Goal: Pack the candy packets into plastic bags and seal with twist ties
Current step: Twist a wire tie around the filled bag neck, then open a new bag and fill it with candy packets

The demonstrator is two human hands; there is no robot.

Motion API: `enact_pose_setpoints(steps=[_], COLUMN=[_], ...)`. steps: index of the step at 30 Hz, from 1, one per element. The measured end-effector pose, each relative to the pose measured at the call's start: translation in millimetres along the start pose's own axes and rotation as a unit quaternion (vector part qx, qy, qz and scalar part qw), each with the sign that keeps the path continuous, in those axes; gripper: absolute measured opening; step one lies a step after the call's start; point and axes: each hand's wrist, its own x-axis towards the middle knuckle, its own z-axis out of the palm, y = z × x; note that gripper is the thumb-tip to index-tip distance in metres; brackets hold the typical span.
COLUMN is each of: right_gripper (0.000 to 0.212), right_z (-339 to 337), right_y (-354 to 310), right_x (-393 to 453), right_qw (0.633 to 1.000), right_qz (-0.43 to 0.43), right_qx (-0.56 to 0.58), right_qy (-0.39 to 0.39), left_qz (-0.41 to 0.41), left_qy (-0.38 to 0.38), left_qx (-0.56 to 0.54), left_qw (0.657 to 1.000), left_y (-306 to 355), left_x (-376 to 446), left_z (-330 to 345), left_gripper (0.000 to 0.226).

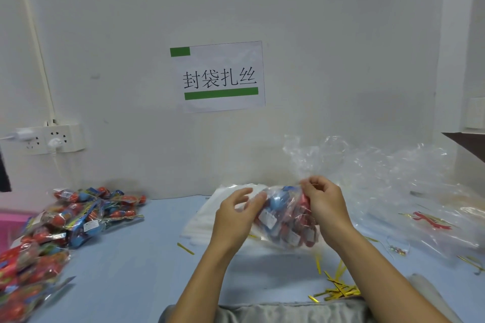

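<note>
Just right of the frame's centre, a clear plastic bag (284, 220) stuffed with red and blue candy packets is held above the pale blue table (136, 257), its loose open top flaring upward toward the wall. The right hand (324, 200) grips the bag at its gathered neck, fingers curled in and pinching the plastic together. The left hand (237, 214) sits against the bag's left side with fingers only loosely bent and spread, touching the plastic; whether it actually grasps anything cannot be told. Beneath the bag lies a flat stack of white empty bags (207, 217). At the left edge of the frame, a heap of loose candy packets (65, 223) spreads from mid-height down to the lower left corner, blurred at its near end. Gold twist ties (337, 290) are scattered on the table in the lower right, near the right forearm, with one single tie (185, 248) lying apart just left of the left wrist. Crumpled clear plastic (393, 178) piles up at the right. On the wall, a printed paper sign (220, 76) with green bars hangs at centre, and a white power strip (49, 139) is mounted at the left.
</note>
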Motion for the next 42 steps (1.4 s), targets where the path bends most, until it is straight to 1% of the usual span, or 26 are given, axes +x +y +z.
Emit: enact_pose_setpoints(steps=[2, 3, 5, 6, 7, 9, 12, 14, 17, 19, 21, 23, 26, 27, 28, 29, 30, 31, 32, 33, 34, 35, 36, 39, 40, 42], right_gripper=[0.014, 0.016, 0.02, 0.021, 0.023, 0.023, 0.01, 0.03, 0.04, 0.041, 0.04, 0.037, 0.026, 0.025, 0.024, 0.024, 0.023, 0.023, 0.03, 0.044, 0.06, 0.071, 0.071, 0.046, 0.039, 0.027], right_z=[-1, 1, 10, 16, 20, 24, 18, 13, 6, -2, -9, -15, -26, -29, -31, -32, -32, -32, -34, -37, -42, -45, -47, -43, -40, -35], right_y=[0, -1, -3, -4, -6, -10, -17, -15, -16, -15, -15, -17, -21, -23, -26, -29, -34, -39, -46, -52, -55, -56, -55, -37, -31, -19], right_x=[3, 3, -3, -8, -11, -17, -21, -21, -23, -22, -20, -19, -20, -18, -18, -16, -13, -8, -4, 0, 3, 5, 6, 7, 7, 7], right_qw=[0.998, 0.996, 0.991, 0.989, 0.987, 0.983, 0.981, 0.98, 0.956, 0.936, 0.927, 0.927, 0.901, 0.897, 0.905, 0.928, 0.96, 0.979, 0.961, 0.914, 0.872, 0.854, 0.859, 0.91, 0.935, 0.987], right_qz=[0.022, 0.034, 0.057, 0.067, 0.073, 0.085, 0.091, 0.114, 0.152, 0.171, 0.183, 0.217, 0.279, 0.279, 0.265, 0.231, 0.182, 0.125, 0.075, 0.034, 0.012, 0.007, 0.007, 0.07, 0.095, 0.11], right_qx=[0.044, 0.068, 0.111, 0.128, 0.141, 0.163, 0.14, 0.08, 0.053, 0.047, 0.018, -0.042, -0.174, -0.201, -0.203, -0.163, -0.07, 0.074, 0.243, 0.391, 0.479, 0.507, 0.496, 0.4, 0.337, 0.11], right_qy=[0.031, 0.042, 0.047, 0.039, 0.026, -0.021, -0.098, -0.145, -0.246, -0.305, -0.327, -0.303, -0.283, -0.277, -0.266, -0.242, -0.2, -0.146, -0.107, -0.1, -0.105, -0.116, -0.127, -0.082, -0.06, -0.036], left_qz=[-0.043, -0.069, -0.09, -0.08, -0.067, -0.052, -0.043, -0.051, -0.046, -0.051, -0.057, -0.083, -0.139, -0.141, -0.137, -0.133, -0.127, -0.119, -0.108, -0.097, -0.085, -0.074, -0.063, -0.035, -0.027, -0.016], left_qy=[0.024, 0.001, -0.099, -0.139, -0.152, -0.123, -0.11, -0.115, -0.125, -0.103, -0.09, -0.106, -0.083, -0.064, -0.044, -0.029, -0.017, -0.006, 0.008, 0.022, 0.034, 0.042, 0.044, 0.028, 0.021, 0.013], left_qx=[-0.057, -0.094, -0.141, -0.158, -0.177, -0.21, -0.258, -0.276, -0.221, -0.146, -0.014, 0.076, 0.033, 0.015, 0.002, -0.009, -0.02, -0.032, -0.046, -0.06, -0.073, -0.08, -0.079, -0.032, -0.013, 0.029], left_qw=[0.997, 0.993, 0.981, 0.974, 0.97, 0.969, 0.959, 0.953, 0.966, 0.983, 0.994, 0.988, 0.986, 0.988, 0.99, 0.991, 0.992, 0.992, 0.993, 0.993, 0.993, 0.993, 0.994, 0.998, 0.999, 0.999], left_y=[0, 0, -1, -2, -2, -1, -2, -2, 0, -1, -4, -7, -12, -13, -13, -13, -12, -12, -11, -8, -6, -5, -4, -5, -6, -8], left_x=[-1, -1, -4, -6, -9, -9, -4, -3, -4, -5, -6, -9, -5, -3, 0, 1, 2, 3, 3, 3, 2, 2, 2, 0, -1, -3], left_z=[0, 1, 6, 11, 14, 17, 12, 10, 12, 14, 13, 11, 13, 13, 12, 11, 10, 9, 8, 8, 7, 8, 9, 12, 13, 13], left_gripper=[0.07, 0.08, 0.087, 0.086, 0.082, 0.072, 0.062, 0.06, 0.048, 0.061, 0.071, 0.072, 0.08, 0.079, 0.076, 0.071, 0.066, 0.061, 0.057, 0.052, 0.046, 0.041, 0.035, 0.025, 0.024, 0.02])
